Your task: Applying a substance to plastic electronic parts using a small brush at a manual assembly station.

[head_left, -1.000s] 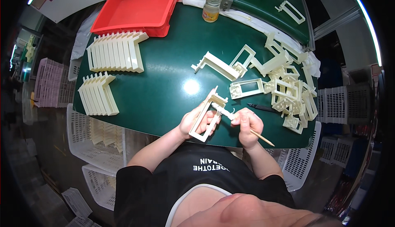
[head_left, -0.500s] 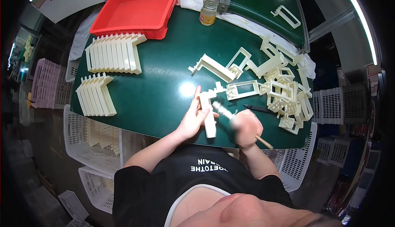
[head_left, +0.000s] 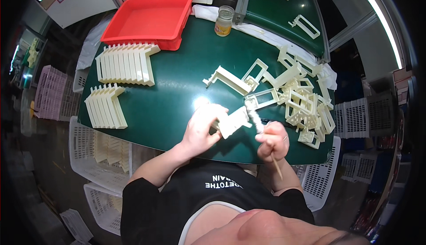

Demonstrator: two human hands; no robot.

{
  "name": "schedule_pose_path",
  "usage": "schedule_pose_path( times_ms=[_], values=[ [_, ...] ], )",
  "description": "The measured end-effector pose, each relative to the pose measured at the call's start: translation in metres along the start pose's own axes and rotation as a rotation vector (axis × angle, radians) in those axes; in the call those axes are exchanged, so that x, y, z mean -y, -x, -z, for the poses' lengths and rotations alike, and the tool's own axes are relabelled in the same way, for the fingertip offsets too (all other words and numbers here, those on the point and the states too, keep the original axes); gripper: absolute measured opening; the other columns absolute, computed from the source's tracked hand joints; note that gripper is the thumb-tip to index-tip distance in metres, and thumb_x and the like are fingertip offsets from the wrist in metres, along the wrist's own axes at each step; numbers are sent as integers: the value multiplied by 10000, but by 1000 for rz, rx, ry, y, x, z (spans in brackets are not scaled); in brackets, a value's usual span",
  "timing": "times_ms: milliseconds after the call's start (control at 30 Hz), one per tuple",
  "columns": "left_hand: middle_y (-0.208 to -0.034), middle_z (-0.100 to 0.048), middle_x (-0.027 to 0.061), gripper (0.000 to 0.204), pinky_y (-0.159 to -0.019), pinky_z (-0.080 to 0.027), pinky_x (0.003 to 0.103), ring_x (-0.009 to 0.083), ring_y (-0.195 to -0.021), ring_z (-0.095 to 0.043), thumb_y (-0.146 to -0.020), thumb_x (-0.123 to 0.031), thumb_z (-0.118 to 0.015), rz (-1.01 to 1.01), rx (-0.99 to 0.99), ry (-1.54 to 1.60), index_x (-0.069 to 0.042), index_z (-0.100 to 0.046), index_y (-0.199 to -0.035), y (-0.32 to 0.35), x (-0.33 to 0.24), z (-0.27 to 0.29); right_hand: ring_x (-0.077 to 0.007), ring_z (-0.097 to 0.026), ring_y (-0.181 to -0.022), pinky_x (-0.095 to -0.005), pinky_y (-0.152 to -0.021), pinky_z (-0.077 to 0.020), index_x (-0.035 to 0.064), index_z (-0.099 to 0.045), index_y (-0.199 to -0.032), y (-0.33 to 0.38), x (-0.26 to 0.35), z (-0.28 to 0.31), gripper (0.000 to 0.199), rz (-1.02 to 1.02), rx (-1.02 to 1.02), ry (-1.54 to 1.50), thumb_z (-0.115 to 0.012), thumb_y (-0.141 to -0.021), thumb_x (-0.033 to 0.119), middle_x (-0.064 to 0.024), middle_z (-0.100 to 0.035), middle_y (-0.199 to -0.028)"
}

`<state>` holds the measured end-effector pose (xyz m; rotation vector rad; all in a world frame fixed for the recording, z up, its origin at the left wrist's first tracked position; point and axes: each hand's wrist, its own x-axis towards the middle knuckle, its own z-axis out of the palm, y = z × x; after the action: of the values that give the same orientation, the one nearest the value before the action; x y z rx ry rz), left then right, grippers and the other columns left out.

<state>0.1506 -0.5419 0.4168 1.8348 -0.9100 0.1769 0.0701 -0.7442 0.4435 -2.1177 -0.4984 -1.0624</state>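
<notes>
The left hand's [head_left: 199, 130] fingers grip a cream plastic part [head_left: 234, 123] above the tabletop [head_left: 166, 107]; the right hand's [head_left: 274, 139] pinch a wooden stick [head_left: 277, 169], its white wrapped tip [head_left: 255, 118] just beside the part. A loosened left grip could drop the part; its projections could snag the wrapping. Both forearms converge forward, left hand back-up.

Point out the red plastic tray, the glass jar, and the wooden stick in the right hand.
Red plastic tray [head_left: 146, 23]: head view, bare inner floor.
Glass jar [head_left: 224, 21]: head view, mid-body.
Wooden stick [head_left: 255, 118]: head view, its white-wrapped end.
</notes>
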Motion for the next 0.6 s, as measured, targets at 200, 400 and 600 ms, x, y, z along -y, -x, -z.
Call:
schedule_pose_path(
  times_ms=[200,400,600],
  values=[
    [-1045,-623,103,451,-957,-408,525,304,-996,-607,-644,-63,-766,-267,-95,-138,-43,-603,-1064,7,11,18,-240,-535,-468,-340,-449,-439,46,-524,-599,-11,-3,8,226,-149,277,119,-568,-819,25,-82,-534,-565],
    [-1215,-546,183,532,-879,-512,384,265,-1036,-606,-974,-329,-477,670,107,1106,18,-356,-1358,13,32,23,-161,-612,-853,-256,-697,-481,11,-647,-958,-80,-90,46,172,-378,2,19,-498,-961,96,-94,-632,-1042],
    [-1389,-432,164,572,-883,-518,403,290,-1087,-570,-1013,-450,-224,973,52,1921,-76,-283,-1443,18,57,-18,-356,-479,-1222,-412,-936,-451,93,-446,-1326,-154,-312,96,548,-129,299,1020,-653,-864,300,-184,-500,-1329]
  ],
)
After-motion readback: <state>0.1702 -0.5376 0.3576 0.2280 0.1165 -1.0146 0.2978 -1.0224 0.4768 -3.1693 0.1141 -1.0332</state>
